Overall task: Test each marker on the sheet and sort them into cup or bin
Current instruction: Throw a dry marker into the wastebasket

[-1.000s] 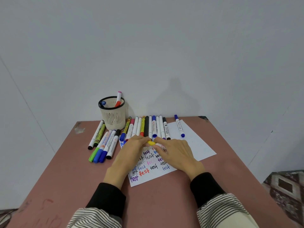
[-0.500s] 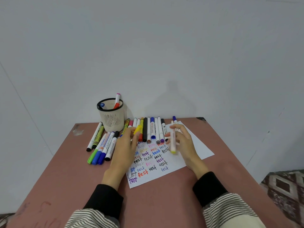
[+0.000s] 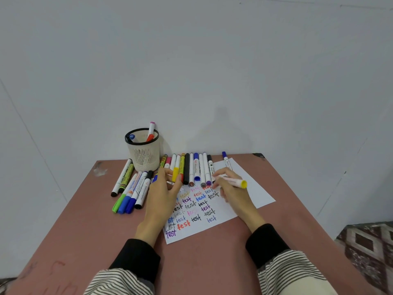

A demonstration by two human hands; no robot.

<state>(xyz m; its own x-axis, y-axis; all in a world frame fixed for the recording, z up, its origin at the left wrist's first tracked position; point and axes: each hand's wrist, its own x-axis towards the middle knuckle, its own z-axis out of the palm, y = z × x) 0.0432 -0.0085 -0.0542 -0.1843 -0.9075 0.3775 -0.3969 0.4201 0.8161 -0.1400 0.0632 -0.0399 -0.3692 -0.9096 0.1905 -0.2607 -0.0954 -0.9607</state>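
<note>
- Head view: since half a second ago your right hand (image 3: 232, 193) has swung the marker (image 3: 230, 180) from upright to nearly flat, tip down on the sheet (image 3: 251, 191) by the top row of "test" words.
- Your right fingers pinch the marker's barrel; your left hand (image 3: 162, 195) pinches the yellow cap (image 3: 175, 174) just beside the row of markers (image 3: 196, 169).
- The cup (image 3: 144, 153) stands well left, by the wall; bare sheet and table (image 3: 287, 209) lie open to your right.

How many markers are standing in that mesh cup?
2 visible in the mesh cup: a red-tipped marker leaning at the right rim, a blue-capped one at the left. Others may be hidden inside.
</note>
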